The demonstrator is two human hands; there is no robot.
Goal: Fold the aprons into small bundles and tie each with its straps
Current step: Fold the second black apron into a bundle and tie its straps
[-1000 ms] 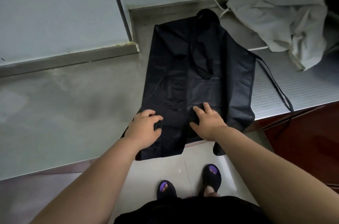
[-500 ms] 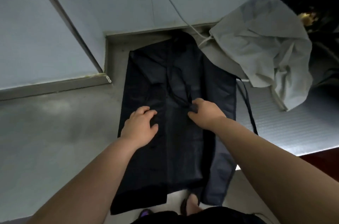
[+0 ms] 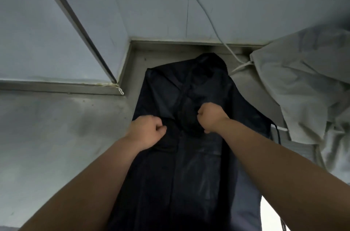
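Centrally, a black apron [image 3: 198, 155] is laid lengthwise on a grey steel counter [image 3: 56, 136], its top end lying near the back wall [image 3: 246, 3] and its lower end running out of view at the bottom edge. A side flap appears folded inward over the middle, so the cloth is seen as a long narrow strip; the fold lines are hard to trace in the dark fabric. The left hand [image 3: 146, 130] is closed into a fist on the apron's left edge, fabric seemingly pinched between thumb and fingers. The right hand [image 3: 210, 117] is clenched near the apron's midline, gathered dark cloth bunched just under it. A thin dark strap [image 3: 277, 132] is seen trailing off the apron's right edge. Just to the right, a crumpled grey cloth [image 3: 303, 89] is heaped on the counter, touching or overlapping that side. A white cord [image 3: 208, 20] is hung down the wall toward the heap.
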